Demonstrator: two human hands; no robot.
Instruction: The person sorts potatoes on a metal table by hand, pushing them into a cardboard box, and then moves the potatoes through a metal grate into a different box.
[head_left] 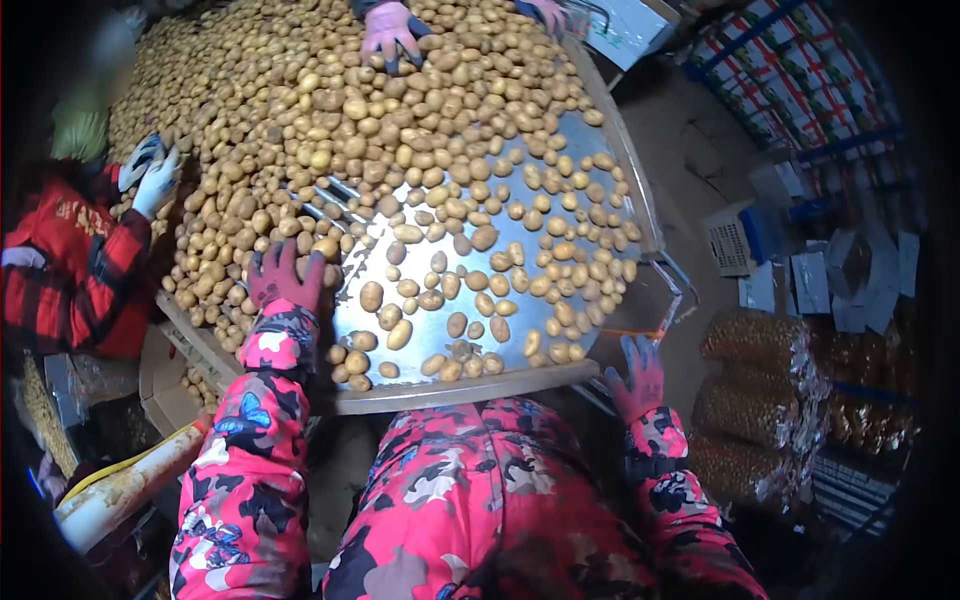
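My left hand (285, 276), in a dark pink glove, rests with fingers apart against the heap of potatoes (300, 140) at the front left of a sorting table. A wooden rim (460, 390) edges that table in front of my body. Beside this hand, loose potatoes (400, 333) lie scattered over the shiny metal tabletop (348, 312). Past the front right corner, my right hand (638, 380) is held out with its fingers spread. Its glove is pink with greyish fingertips, and nothing is in it. Metal bars (335, 197) poke out of the heap.
At the left, a co-worker's pale gloved hands (152, 175) touch the heap's edge. Another person's pink gloved hand (392, 36) lies on the potatoes at the far side. Filled net sacks (745, 405) are stacked at right, near a crate (730, 243) and cardboard (810, 282).
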